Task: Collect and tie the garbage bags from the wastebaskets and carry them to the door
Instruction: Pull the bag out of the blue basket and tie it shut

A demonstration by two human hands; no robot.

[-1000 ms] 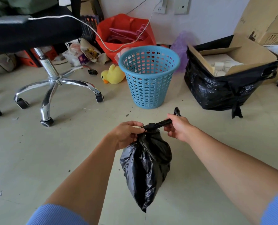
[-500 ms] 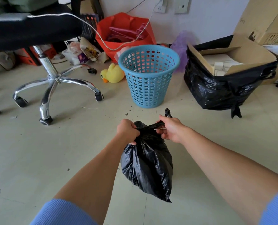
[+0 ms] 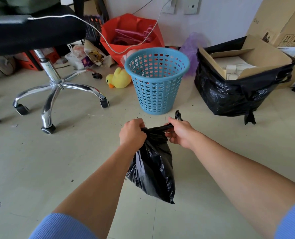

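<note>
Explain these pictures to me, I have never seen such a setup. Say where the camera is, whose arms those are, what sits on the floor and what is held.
No machine here: a person wears one camera on the head, looking forward and down, so the bare arms are their own. The left hand and the right hand each grip the gathered neck of a small black garbage bag, which hangs above the floor. Beyond it stand a blue wastebasket, a yellow toy duck left of it, an office chair, and a bigger black bag holding a cardboard box.
</note>
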